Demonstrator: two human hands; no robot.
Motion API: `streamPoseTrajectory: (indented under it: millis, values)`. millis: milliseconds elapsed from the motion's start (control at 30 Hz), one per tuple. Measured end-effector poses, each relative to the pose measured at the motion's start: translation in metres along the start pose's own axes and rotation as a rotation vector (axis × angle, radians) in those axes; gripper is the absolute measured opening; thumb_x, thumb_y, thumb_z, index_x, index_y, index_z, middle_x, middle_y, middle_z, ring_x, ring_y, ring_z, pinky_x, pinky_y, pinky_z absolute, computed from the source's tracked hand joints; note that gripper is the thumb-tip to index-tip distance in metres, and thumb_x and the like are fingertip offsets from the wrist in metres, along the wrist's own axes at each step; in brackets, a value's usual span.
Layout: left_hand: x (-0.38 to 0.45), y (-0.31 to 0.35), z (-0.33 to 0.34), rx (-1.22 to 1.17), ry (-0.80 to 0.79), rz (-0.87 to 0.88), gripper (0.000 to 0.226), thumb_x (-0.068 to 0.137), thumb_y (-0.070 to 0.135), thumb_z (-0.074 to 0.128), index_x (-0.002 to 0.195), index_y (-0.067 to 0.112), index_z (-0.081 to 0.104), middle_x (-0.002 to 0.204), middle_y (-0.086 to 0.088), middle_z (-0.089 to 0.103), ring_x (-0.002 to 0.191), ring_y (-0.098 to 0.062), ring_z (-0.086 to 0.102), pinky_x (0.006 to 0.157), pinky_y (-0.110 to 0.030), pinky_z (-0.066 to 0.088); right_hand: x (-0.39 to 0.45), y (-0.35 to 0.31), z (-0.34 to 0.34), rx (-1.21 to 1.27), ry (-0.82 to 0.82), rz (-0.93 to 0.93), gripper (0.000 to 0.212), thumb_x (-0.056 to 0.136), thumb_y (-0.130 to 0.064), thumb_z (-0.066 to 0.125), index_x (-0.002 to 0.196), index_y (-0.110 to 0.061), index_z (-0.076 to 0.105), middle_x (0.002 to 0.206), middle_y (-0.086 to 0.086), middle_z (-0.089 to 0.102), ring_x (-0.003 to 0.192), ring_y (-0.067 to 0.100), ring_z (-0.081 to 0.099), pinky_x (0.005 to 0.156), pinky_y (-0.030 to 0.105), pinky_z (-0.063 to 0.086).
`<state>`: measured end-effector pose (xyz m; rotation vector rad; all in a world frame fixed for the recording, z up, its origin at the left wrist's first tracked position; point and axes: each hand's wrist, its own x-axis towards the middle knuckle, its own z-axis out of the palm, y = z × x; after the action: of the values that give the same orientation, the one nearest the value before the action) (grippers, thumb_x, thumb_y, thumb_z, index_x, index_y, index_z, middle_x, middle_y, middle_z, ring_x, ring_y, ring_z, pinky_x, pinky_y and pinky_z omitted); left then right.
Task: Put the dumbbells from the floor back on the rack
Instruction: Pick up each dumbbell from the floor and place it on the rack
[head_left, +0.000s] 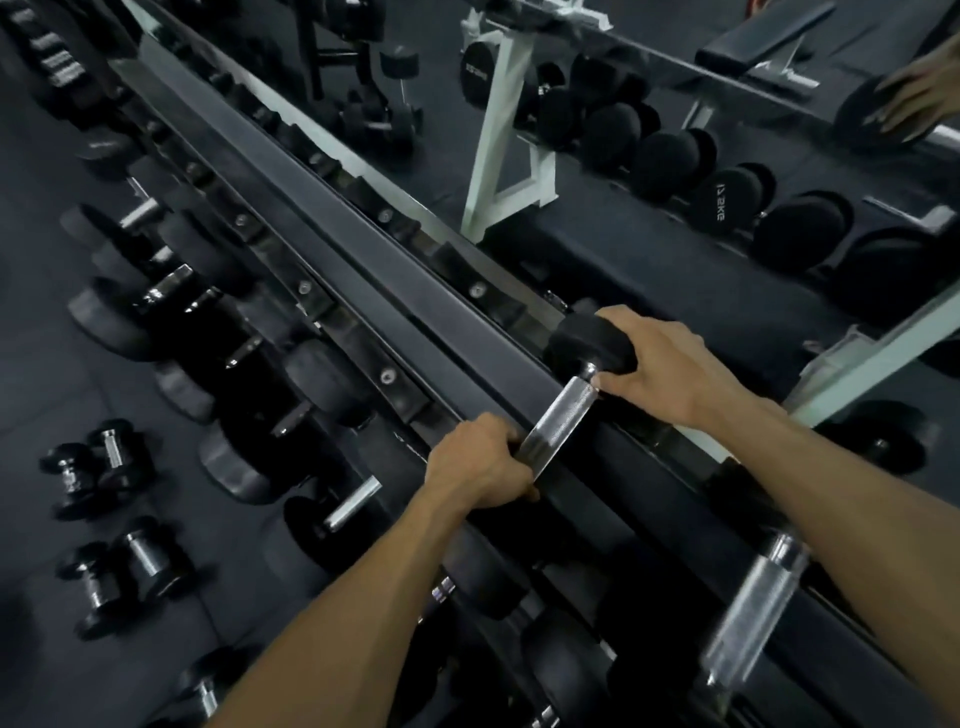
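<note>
A black dumbbell with a chrome handle (558, 415) lies across the top tier of the dark rack (363, 291). My left hand (483, 467) grips the near end of the handle and hides the near head. My right hand (660, 364) holds the far black head (582, 343), fingers curled over it. Several small dumbbells (104, 467) lie on the dark floor at the lower left.
Larger dumbbells (171, 291) fill the rack's lower tiers. Another chrome-handled dumbbell (753, 613) sits on the top tier to the right. A wall mirror (675, 208) behind the rack reflects dumbbells, a white frame and a bench.
</note>
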<state>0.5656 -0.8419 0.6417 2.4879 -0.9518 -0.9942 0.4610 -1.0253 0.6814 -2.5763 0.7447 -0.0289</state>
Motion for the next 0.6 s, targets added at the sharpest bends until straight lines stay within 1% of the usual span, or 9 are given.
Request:
streamPoseTrajectory:
  millis: [133, 167, 233, 267, 300, 367, 400, 500, 600]
  values:
    - [0.000, -0.003, -0.002, -0.002, -0.011, 0.011, 0.044, 0.061, 0.031, 0.087, 0.103, 0.030, 0.071, 0.087, 0.007, 0.072, 0.089, -0.014, 0.065, 0.080, -0.032, 0.055, 0.002, -0.004, 0.000, -0.060, -0.010, 0.009, 0.058, 0.085, -0.033, 0.072, 0.134, -0.035, 0.041, 0.102, -0.003, 0.063, 0.091, 0.021, 0.063, 0.084, 0.039, 0.052]
    - [0.000, -0.004, -0.002, 0.004, -0.006, 0.015, 0.041, 0.061, 0.032, 0.087, 0.099, 0.030, 0.071, 0.083, 0.008, 0.071, 0.088, -0.014, 0.066, 0.077, -0.031, 0.055, 0.002, -0.005, 0.001, -0.065, -0.015, 0.016, 0.058, 0.085, -0.034, 0.071, 0.134, -0.035, 0.040, 0.104, -0.002, 0.063, 0.091, 0.022, 0.063, 0.083, 0.038, 0.051]
    - [-0.003, -0.004, -0.001, 0.003, 0.033, 0.029, 0.027, 0.063, 0.034, 0.085, 0.085, 0.030, 0.069, 0.073, 0.011, 0.066, 0.084, -0.013, 0.066, 0.070, -0.028, 0.052, 0.001, -0.007, 0.002, -0.097, -0.022, 0.032, 0.060, 0.086, -0.035, 0.070, 0.136, -0.034, 0.039, 0.107, 0.000, 0.061, 0.093, 0.024, 0.062, 0.081, 0.039, 0.050]
    - [-0.006, -0.005, -0.001, -0.022, 0.073, 0.039, 0.022, 0.067, 0.037, 0.083, 0.080, 0.030, 0.067, 0.072, 0.012, 0.065, 0.084, -0.013, 0.066, 0.069, -0.028, 0.052, 0.001, -0.008, 0.002, -0.128, -0.017, 0.040, 0.061, 0.086, -0.038, 0.069, 0.138, -0.034, 0.036, 0.108, 0.001, 0.060, 0.093, 0.025, 0.061, 0.080, 0.040, 0.050]
    - [-0.009, -0.005, -0.001, -0.066, 0.114, 0.049, 0.020, 0.072, 0.042, 0.078, 0.083, 0.029, 0.067, 0.078, 0.012, 0.067, 0.087, -0.013, 0.066, 0.073, -0.030, 0.053, 0.000, -0.009, 0.002, -0.170, -0.007, 0.051, 0.064, 0.086, -0.041, 0.067, 0.139, -0.034, 0.033, 0.111, 0.003, 0.060, 0.095, 0.027, 0.061, 0.079, 0.041, 0.051]
    - [-0.018, -0.009, -0.003, -0.141, 0.192, 0.055, 0.035, 0.079, 0.051, 0.070, 0.102, 0.025, 0.068, 0.096, 0.006, 0.069, 0.095, -0.015, 0.064, 0.084, -0.034, 0.054, -0.004, -0.013, 0.001, -0.259, 0.018, 0.067, 0.070, 0.086, -0.046, 0.066, 0.144, -0.033, 0.027, 0.120, 0.007, 0.056, 0.102, 0.031, 0.060, 0.078, 0.043, 0.050]
    - [-0.022, -0.012, -0.004, -0.148, 0.220, 0.062, 0.041, 0.081, 0.053, 0.067, 0.108, 0.022, 0.067, 0.102, 0.004, 0.069, 0.098, -0.016, 0.063, 0.087, -0.035, 0.053, -0.006, -0.015, 0.000, -0.283, 0.030, 0.071, 0.073, 0.086, -0.047, 0.066, 0.145, -0.030, 0.026, 0.125, 0.009, 0.053, 0.109, 0.033, 0.057, 0.081, 0.045, 0.049]
    - [-0.037, -0.026, -0.008, -0.120, 0.276, 0.097, 0.050, 0.082, 0.057, 0.063, 0.117, 0.021, 0.063, 0.112, 0.002, 0.065, 0.106, -0.017, 0.060, 0.092, -0.038, 0.050, -0.012, -0.028, -0.006, -0.279, 0.074, 0.060, 0.074, 0.086, -0.046, 0.066, 0.146, -0.021, 0.031, 0.137, 0.013, 0.044, 0.126, 0.034, 0.043, 0.092, 0.048, 0.046]
    - [-0.055, -0.043, -0.012, -0.121, 0.305, 0.102, 0.054, 0.085, 0.058, 0.060, 0.124, 0.021, 0.059, 0.119, 0.002, 0.062, 0.111, -0.017, 0.057, 0.094, -0.036, 0.048, -0.017, -0.052, -0.009, -0.315, 0.109, -0.006, 0.071, 0.086, -0.043, 0.064, 0.145, -0.017, 0.035, 0.141, 0.013, 0.041, 0.131, 0.034, 0.036, 0.099, 0.047, 0.042]
